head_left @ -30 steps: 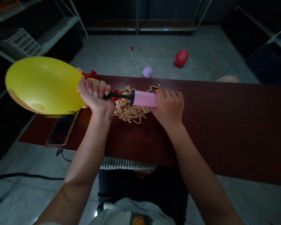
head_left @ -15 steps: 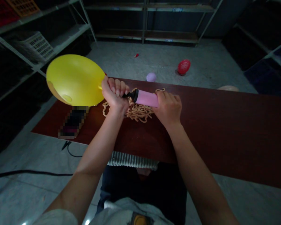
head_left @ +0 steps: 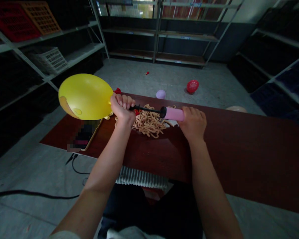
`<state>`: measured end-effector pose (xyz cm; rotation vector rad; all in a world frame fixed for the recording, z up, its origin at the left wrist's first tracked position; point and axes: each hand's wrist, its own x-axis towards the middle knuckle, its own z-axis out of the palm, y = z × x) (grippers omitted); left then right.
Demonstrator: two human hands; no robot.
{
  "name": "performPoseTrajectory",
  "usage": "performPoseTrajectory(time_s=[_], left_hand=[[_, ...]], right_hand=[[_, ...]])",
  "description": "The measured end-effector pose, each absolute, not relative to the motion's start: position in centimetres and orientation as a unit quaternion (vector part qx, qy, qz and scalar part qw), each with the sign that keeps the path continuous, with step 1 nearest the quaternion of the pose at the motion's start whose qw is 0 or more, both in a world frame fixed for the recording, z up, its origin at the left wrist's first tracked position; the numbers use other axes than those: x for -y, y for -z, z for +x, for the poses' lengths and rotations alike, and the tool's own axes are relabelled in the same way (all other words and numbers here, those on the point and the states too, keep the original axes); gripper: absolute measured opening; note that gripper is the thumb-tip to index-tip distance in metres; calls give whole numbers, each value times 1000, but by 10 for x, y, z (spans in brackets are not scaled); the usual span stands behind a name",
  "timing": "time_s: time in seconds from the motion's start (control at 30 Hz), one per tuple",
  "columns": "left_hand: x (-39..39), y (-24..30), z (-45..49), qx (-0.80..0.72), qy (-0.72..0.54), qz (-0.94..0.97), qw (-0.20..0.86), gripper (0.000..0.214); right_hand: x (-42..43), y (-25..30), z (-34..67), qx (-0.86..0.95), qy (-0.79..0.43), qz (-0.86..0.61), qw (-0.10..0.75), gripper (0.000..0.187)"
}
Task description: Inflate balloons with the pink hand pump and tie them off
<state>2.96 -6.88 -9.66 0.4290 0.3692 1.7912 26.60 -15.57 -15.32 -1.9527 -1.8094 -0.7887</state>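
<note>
A pink and black hand pump [head_left: 173, 114] stretches between my two hands above the table, its black rod drawn out. My left hand [head_left: 123, 105] is closed around the black end of the pump, right at the neck of an inflated yellow balloon [head_left: 86, 96]. Around the pink barrel, my right hand [head_left: 193, 123] is closed. Beneath the pump lies a tangled heap of tan cord [head_left: 150, 122], with a bit of red beside it. The balloon's mouth is hidden by my left fingers.
On the table [head_left: 239, 149], a phone [head_left: 86, 134] lies at the left. A purple balloon [head_left: 160, 94] and a red balloon [head_left: 192, 86] rest on the floor beyond. Shelves with crates [head_left: 52, 59] stand left; a black cable [head_left: 35, 194] crosses the floor.
My right hand has moved right with the pink barrel, away from my left hand, so more black rod shows. The view has tilted up. The yellow balloon remains at my left hand.
</note>
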Motion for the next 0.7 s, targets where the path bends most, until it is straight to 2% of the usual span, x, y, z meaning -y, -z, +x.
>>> performPoseTrajectory(time_s=[0.27, 0.7], left_hand=[[64, 93, 18, -188, -764, 152, 598, 58], [69, 106, 50, -212, -713, 150, 652, 59]], right_hand=[[164, 142, 270, 641, 243, -708, 169, 26], [166, 134, 229, 716, 173, -665, 126, 18]])
